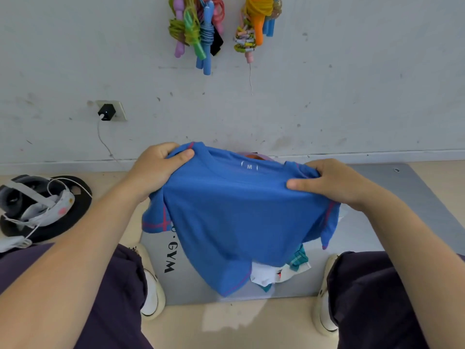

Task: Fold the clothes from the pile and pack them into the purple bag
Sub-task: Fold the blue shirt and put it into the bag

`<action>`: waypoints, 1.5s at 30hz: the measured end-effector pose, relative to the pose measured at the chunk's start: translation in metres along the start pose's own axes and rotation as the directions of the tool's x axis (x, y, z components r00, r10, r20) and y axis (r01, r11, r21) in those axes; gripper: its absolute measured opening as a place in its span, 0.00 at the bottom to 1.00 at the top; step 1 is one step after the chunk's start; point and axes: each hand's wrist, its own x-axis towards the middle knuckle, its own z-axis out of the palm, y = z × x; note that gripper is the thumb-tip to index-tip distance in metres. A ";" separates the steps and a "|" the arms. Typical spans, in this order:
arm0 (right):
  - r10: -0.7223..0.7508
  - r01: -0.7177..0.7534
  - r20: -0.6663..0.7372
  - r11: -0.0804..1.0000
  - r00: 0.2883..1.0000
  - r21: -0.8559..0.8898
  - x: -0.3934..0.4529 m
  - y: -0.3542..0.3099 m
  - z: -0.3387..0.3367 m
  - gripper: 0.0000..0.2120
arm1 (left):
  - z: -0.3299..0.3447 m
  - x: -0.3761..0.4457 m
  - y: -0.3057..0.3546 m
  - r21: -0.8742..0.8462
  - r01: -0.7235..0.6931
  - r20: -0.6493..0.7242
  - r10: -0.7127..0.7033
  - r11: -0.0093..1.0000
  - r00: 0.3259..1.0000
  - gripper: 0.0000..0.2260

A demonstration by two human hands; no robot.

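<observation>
Both hands hold a blue shirt (pixel 236 212) up in the air above a grey mat (pixel 392 197), each gripping one shoulder. The left hand (pixel 156 170) pinches the shoulder seam with its thumb on the near face and its fingers curled behind the cloth; the right hand (pixel 334 182) does the same on the other shoulder, thumb pressed flat on the fabric. The collar, with a size label just under it, runs between the two hands at the top, so the shirt's long axis hangs from the collar down toward the hem, which points at the person's feet and dangles just above the mat. The width lies straight across from hand to hand, and neither hand is nearer the middle than the other. One sleeve droops below the left hand, the other below the right. Under the hem lies the pile of clothes (pixel 281 270), white and teal pieces showing on the mat. A purple bag (pixel 261 155) seems to sit behind the collar near the wall, mostly hidden. The shirt looks unfolded, so the likely next step is laying it flat on the mat, hem nearest the person.
</observation>
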 end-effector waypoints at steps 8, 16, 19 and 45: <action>-0.068 0.098 -0.085 0.900 0.994 0.424 -0.002 -0.004 0.005 0.13 | -0.001 -0.005 -0.004 0.027 0.159 0.387 -0.157 0.987 0.909 0.29; 0.015 -0.028 0.109 0.993 0.994 0.119 -0.002 -0.010 0.005 0.31 | 0.012 -0.006 0.001 -0.137 0.051 0.202 -0.023 0.989 0.979 0.10; 0.040 -0.043 0.137 0.999 0.990 0.020 -0.003 -0.008 -0.001 0.29 | 0.007 -0.009 0.004 -0.008 0.056 0.352 -0.049 0.998 0.935 0.21; -0.096 0.085 0.041 0.974 0.995 0.209 -0.047 -0.037 -0.028 0.10 | -0.012 -0.060 0.057 0.034 -0.132 0.193 0.123 0.991 0.973 0.07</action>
